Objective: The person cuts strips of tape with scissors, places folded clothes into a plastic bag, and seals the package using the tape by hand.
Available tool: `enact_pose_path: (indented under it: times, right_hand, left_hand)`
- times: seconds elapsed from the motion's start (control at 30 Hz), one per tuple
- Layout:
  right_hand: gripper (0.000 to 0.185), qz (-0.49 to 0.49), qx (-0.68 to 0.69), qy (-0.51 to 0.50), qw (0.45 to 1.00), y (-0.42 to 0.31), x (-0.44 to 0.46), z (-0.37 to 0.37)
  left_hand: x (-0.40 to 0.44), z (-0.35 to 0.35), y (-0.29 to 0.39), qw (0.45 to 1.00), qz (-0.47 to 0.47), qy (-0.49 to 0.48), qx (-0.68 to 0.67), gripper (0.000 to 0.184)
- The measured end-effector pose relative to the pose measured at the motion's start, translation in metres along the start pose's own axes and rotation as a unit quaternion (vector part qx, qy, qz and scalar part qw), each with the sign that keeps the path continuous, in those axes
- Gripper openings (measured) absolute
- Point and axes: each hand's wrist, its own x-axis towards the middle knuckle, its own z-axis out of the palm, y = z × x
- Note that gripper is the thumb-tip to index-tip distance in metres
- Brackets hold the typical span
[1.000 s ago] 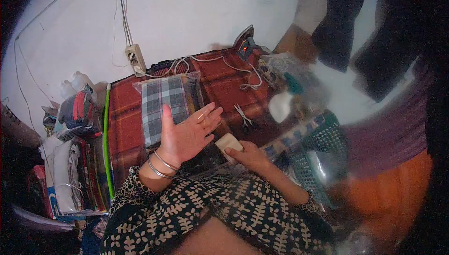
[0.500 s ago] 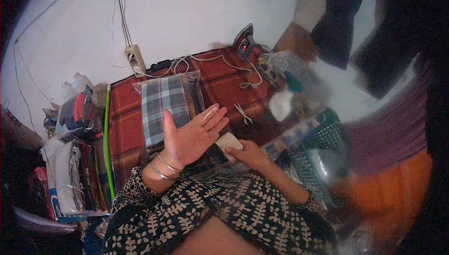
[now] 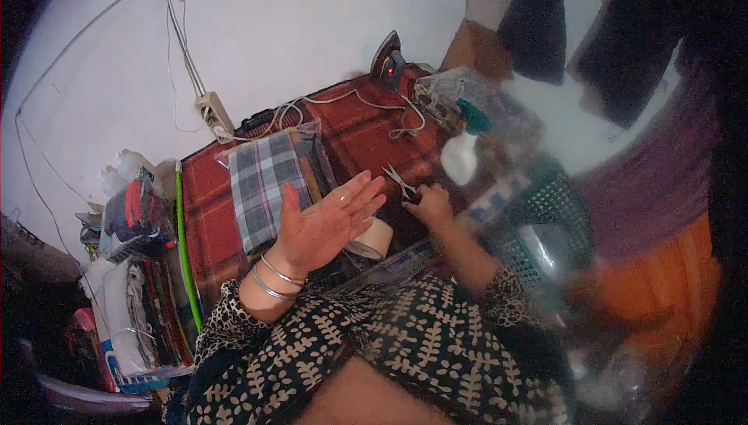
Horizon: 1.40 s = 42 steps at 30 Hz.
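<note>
Steel-bladed, dark-handled scissors (image 3: 400, 182) lie on the red plaid cloth (image 3: 351, 130); I judge them light, stiff, slick along the blades, best held by the handles. My right hand (image 3: 433, 205) is at those handles; whether it grips, I cannot tell. My left hand (image 3: 323, 222), fingers apart, hovers beside the cream tape roll (image 3: 379, 236).

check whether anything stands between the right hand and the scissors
Nothing visible does: the right hand is at the handle end of the scissors, though contact is unclear. The beige roll lies off to the side, by the left hand.
</note>
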Motion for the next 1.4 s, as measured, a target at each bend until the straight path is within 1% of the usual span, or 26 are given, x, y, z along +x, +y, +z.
enact_pose_path:
  times: [0.1, 0.13, 0.17, 0.2, 0.27, 0.3, 0.37, 0.4, 0.47, 0.5, 0.57, 0.6, 0.67, 0.7, 0.77, 0.9, 0.93, 1.0, 1.03, 1.1, 1.17, 1.2, 1.23, 1.3, 1.33, 1.4]
  right_hand:
    - [0.063, 0.001, 0.021, -0.008, 1.0, 0.013, 0.008, 0.024]
    - [0.065, 0.033, 0.033, -0.008, 0.999, 0.02, 0.009, 0.026]
    - [0.067, 0.064, 0.043, -0.007, 0.997, 0.027, 0.011, 0.026]
    - [0.067, 0.061, 0.04, -0.008, 0.997, 0.031, 0.012, 0.024]
    - [0.065, 0.035, -0.009, -0.093, 0.995, 0.039, 0.015, 0.019]
    - [0.065, 0.033, -0.015, -0.094, 0.995, 0.044, 0.014, 0.017]
    - [0.062, -0.006, -0.029, -0.22, 0.975, 0.052, 0.015, 0.013]
    - [0.062, -0.01, -0.036, -0.219, 0.975, 0.055, 0.01, 0.017]
    - [0.064, 0.045, 0.05, -0.115, 0.991, 0.064, -0.003, 0.026]
    - [0.064, 0.043, 0.043, -0.115, 0.991, 0.058, -0.01, 0.022]
    - [0.058, 0.076, -0.022, 0.007, 0.997, 0.035, -0.028, 0.005]
    - [0.058, 0.075, -0.027, 0.007, 0.997, 0.036, -0.023, 0.004]
    - [0.064, 0.123, -0.019, -0.12, 0.985, 0.046, -0.004, 0.014]
    - [0.064, 0.119, -0.022, -0.121, 0.985, 0.057, 0.003, 0.023]
    - [0.065, 0.138, -0.002, -0.146, 0.98, 0.074, 0.018, 0.036]
    - [0.059, 0.126, -0.066, -0.159, 0.977, 0.064, 0.004, 0.011]
    - [0.057, 0.11, -0.088, -0.18, 0.974, 0.064, 0.003, 0.007]
    - [0.054, 0.08, -0.13, -0.224, 0.963, 0.063, 0.0, 0.001]
    - [0.052, 0.065, -0.151, -0.245, 0.956, 0.06, 0.0, -0.004]
    - [0.051, 0.042, -0.174, -0.265, 0.948, 0.052, -0.003, -0.028]
    - [0.044, 0.002, 0.001, -0.207, 0.978, 0.04, -0.026, -0.078]
    - [0.042, -0.042, 0.065, -0.144, 0.987, 0.053, -0.028, -0.088]
    - [0.04, -0.083, 0.129, -0.079, 0.985, 0.063, -0.032, -0.096]
    - [0.043, -0.158, 0.213, -0.035, 0.963, 0.029, -0.063, -0.15]
    - [0.043, -0.158, 0.213, -0.034, 0.964, 0.019, -0.077, -0.17]
    - [0.05, -0.301, 0.138, 0.001, 0.944, 0.007, -0.099, -0.198]
  left_hand:
    - [-0.001, 0.002, 0.007, 1.0, -0.012, -0.007, 0.007, 0.125]
    - [-0.002, 0.001, 0.009, 1.0, -0.01, -0.005, 0.007, 0.125]
    - [-0.002, -0.001, 0.011, 0.999, -0.018, -0.034, -0.018, 0.121]
    - [-0.002, -0.003, 0.013, 0.997, -0.024, -0.064, -0.044, 0.117]
    - [-0.004, -0.002, 0.02, 0.996, -0.037, -0.07, -0.042, 0.117]
    - [-0.005, -0.002, 0.023, 0.995, -0.053, -0.077, -0.038, 0.117]
    - [-0.004, -0.007, 0.026, 0.994, -0.055, -0.084, -0.04, 0.118]
    - [-0.005, -0.009, 0.028, 0.993, -0.063, -0.091, -0.039, 0.119]
    - [-0.006, -0.014, 0.031, 0.992, -0.064, -0.105, -0.039, 0.119]
    - [-0.006, -0.016, 0.031, 0.99, -0.073, -0.119, -0.035, 0.119]
    - [-0.006, -0.016, 0.033, 0.988, -0.076, -0.13, -0.023, 0.118]
    - [-0.005, -0.017, 0.033, 0.986, -0.083, -0.141, -0.007, 0.117]
    - [-0.003, -0.019, 0.033, 0.982, -0.073, -0.171, -0.004, 0.117]
    - [-0.002, -0.018, 0.032, 0.978, -0.068, -0.199, 0.005, 0.116]
    - [-0.002, -0.02, 0.031, 0.977, -0.063, -0.204, -0.007, 0.116]
    - [-0.007, -0.023, 0.035, 0.973, -0.07, -0.218, 0.002, 0.117]
    - [-0.008, -0.023, 0.036, 0.975, -0.061, -0.215, 0.0, 0.117]
    - [-0.012, -0.025, 0.038, 0.973, -0.106, -0.203, 0.013, 0.118]
    - [-0.013, -0.026, 0.039, 0.975, -0.099, -0.198, 0.012, 0.118]
    - [-0.014, -0.027, 0.041, 0.967, -0.108, -0.223, 0.064, 0.117]
    - [-0.017, -0.033, 0.041, 0.966, -0.12, -0.214, 0.079, 0.116]
    - [-0.018, -0.035, 0.042, 0.964, -0.138, -0.209, 0.093, 0.116]
    - [-0.019, -0.037, 0.043, 0.964, -0.139, -0.207, 0.092, 0.116]
    - [-0.019, -0.042, 0.044, 0.952, -0.161, -0.232, 0.122, 0.115]
    - [-0.019, -0.043, 0.044, 0.951, -0.16, -0.233, 0.123, 0.115]
    - [-0.017, -0.045, 0.043, 0.948, -0.156, -0.25, 0.123, 0.118]
